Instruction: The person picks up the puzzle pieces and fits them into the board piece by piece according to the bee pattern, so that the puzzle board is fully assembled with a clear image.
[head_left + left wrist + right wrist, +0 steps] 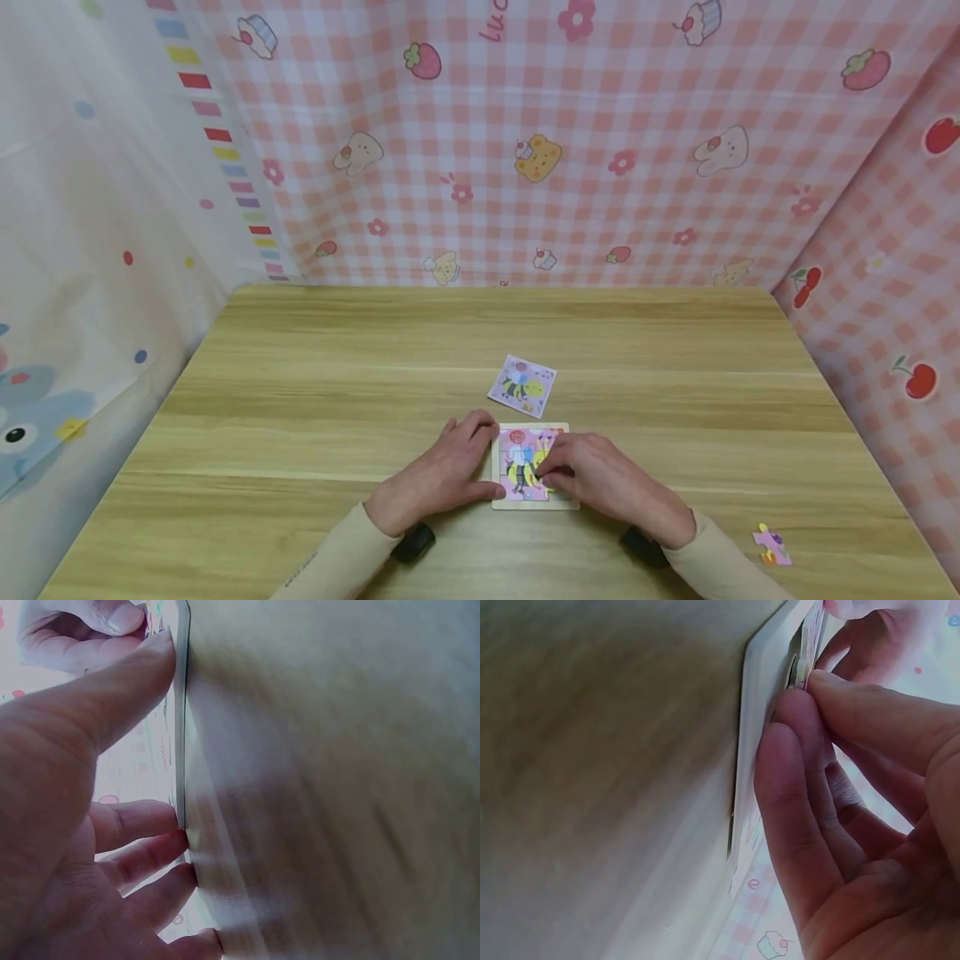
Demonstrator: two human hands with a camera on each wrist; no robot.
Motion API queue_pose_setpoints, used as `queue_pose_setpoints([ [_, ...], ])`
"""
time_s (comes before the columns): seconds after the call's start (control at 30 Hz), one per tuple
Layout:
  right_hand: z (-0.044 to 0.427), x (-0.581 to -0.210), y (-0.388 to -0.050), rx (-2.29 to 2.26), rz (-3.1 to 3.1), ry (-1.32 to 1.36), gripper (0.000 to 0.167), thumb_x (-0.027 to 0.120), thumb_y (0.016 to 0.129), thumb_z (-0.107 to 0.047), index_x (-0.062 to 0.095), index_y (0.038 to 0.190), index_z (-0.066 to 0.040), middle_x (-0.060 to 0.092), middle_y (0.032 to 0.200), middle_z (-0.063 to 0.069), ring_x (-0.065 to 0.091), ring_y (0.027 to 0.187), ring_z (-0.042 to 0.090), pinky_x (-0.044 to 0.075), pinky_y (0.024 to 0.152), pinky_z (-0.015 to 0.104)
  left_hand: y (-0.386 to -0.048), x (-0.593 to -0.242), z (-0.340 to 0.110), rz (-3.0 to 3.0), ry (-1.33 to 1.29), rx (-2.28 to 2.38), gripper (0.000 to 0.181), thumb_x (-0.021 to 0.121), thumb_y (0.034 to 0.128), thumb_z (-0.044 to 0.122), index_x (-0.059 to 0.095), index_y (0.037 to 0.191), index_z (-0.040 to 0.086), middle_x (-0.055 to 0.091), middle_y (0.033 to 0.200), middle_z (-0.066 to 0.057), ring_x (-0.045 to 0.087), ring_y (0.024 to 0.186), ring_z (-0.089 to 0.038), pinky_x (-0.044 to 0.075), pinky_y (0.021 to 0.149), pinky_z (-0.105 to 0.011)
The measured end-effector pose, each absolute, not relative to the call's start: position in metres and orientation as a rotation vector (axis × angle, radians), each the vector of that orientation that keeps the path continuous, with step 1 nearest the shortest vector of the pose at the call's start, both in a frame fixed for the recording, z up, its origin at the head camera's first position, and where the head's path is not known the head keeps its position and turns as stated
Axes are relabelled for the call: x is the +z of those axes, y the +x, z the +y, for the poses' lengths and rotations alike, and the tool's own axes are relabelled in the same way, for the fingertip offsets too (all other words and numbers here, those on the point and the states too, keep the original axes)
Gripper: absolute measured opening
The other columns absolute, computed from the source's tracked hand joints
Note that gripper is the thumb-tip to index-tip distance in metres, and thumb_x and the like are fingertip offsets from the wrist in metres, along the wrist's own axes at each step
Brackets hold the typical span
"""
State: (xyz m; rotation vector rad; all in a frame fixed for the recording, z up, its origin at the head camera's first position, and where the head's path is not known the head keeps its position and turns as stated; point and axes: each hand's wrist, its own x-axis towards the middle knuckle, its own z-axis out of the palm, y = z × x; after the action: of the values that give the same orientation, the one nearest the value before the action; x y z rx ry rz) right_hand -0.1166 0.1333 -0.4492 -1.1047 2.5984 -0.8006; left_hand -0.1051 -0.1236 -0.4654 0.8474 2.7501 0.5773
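A square jigsaw puzzle board (536,505) with a pale wooden rim lies on the table, a bee picture in its middle. My left hand (442,471) rests along its left side, thumb at the lower-left corner and fingers spread toward the upper-left. In the left wrist view, the left fingertips (161,900) touch the board's edge and the tabletop. Over the board's right half, my right hand (600,475) pinches a puzzle piece (802,673) between thumb and fingers; the piece looks tilted against the board. The fingers cover some of the picture's right side.
Just behind the board lies a square card (522,386) with the same bee picture. Loose puzzle piece or pieces (772,546) lie at the table's front right; how many cannot be told. Patterned curtains (495,167) stand behind the wooden table (337,350) and at both sides.
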Motion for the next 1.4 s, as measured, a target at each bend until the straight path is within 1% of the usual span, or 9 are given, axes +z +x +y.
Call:
queue_pose_setpoints([
  [0.2,0.136,-0.447,-0.114,-0.782,2.614,-1.093,0.010,0.078,0.092,-0.010,0.082,0.101,-0.012,0.070,0.096,-0.007,0.062,0.086,0.004,0.056,0.075,0.028,-0.106,-0.467,-0.123,2.752,0.847,0.575,0.079,0.079,0.0905,0.045,0.049,0.145,-0.004,0.044,0.146,-0.013,0.049,0.133,-0.026,0.032,0.120,-0.057],
  [0.27,0.138,-0.447,-0.112,-0.773,2.625,-1.125,0.012,0.077,0.093,-0.010,0.082,0.104,-0.012,0.069,0.100,-0.007,0.062,0.089,0.004,0.057,0.077,0.029,-0.106,-0.467,-0.123,2.751,0.840,0.573,0.079,0.079,0.0903,0.044,0.050,0.145,-0.004,0.044,0.146,-0.013,0.049,0.133,-0.026,0.032,0.120,-0.057],
  [0.4,0.146,-0.449,-0.106,-0.730,2.636,-1.286,0.014,0.077,0.094,-0.011,0.081,0.107,-0.014,0.068,0.110,-0.005,0.064,0.100,0.009,0.058,0.087,0.033,-0.106,-0.468,-0.123,2.748,0.830,0.575,0.078,0.079,0.0905,0.044,0.050,0.145,-0.003,0.044,0.146,-0.013,0.049,0.133,-0.026,0.032,0.119,-0.058],
  [0.53,0.153,-0.453,-0.101,-0.692,2.622,-1.466,0.015,0.075,0.096,-0.015,0.080,0.110,-0.015,0.069,0.122,-0.002,0.064,0.112,0.015,0.057,0.096,0.038,-0.106,-0.467,-0.124,2.746,0.827,0.581,0.078,0.079,0.0910,0.044,0.049,0.146,-0.004,0.043,0.147,-0.013,0.048,0.134,-0.027,0.031,0.120,-0.059],
  [0.67,0.156,-0.455,-0.097,-0.672,2.585,-1.550,0.016,0.072,0.099,-0.020,0.080,0.113,-0.017,0.069,0.128,-0.004,0.063,0.119,0.014,0.055,0.100,0.039,-0.106,-0.467,-0.124,2.743,0.819,0.575,0.079,0.078,0.0913,0.044,0.049,0.146,-0.004,0.043,0.147,-0.013,0.048,0.136,-0.027,0.030,0.120,-0.058],
  [0.87,0.157,-0.455,-0.094,-0.652,2.537,-1.579,0.018,0.070,0.100,-0.021,0.079,0.115,-0.018,0.069,0.131,-0.006,0.062,0.122,0.013,0.054,0.102,0.039,-0.106,-0.466,-0.123,2.739,0.822,0.573,0.080,0.078,0.0914,0.045,0.048,0.147,-0.003,0.043,0.148,-0.013,0.047,0.136,-0.027,0.030,0.121,-0.058],
  [1.1,0.157,-0.456,-0.095,-0.631,2.481,-1.532,0.021,0.067,0.102,-0.022,0.078,0.120,-0.018,0.068,0.133,-0.007,0.061,0.126,0.014,0.052,0.105,0.042,-0.106,-0.467,-0.123,2.737,0.816,0.566,0.080,0.077,0.0917,0.046,0.047,0.148,-0.003,0.042,0.148,-0.013,0.047,0.137,-0.027,0.030,0.121,-0.058],
  [1.4,0.155,-0.458,-0.095,-0.605,2.464,-1.560,0.021,0.067,0.102,-0.023,0.078,0.119,-0.018,0.069,0.133,-0.007,0.060,0.126,0.014,0.051,0.106,0.041,-0.106,-0.467,-0.123,2.744,0.816,0.550,0.080,0.077,0.0916,0.047,0.048,0.148,-0.002,0.042,0.148,-0.013,0.047,0.136,-0.027,0.030,0.120,-0.060],
])
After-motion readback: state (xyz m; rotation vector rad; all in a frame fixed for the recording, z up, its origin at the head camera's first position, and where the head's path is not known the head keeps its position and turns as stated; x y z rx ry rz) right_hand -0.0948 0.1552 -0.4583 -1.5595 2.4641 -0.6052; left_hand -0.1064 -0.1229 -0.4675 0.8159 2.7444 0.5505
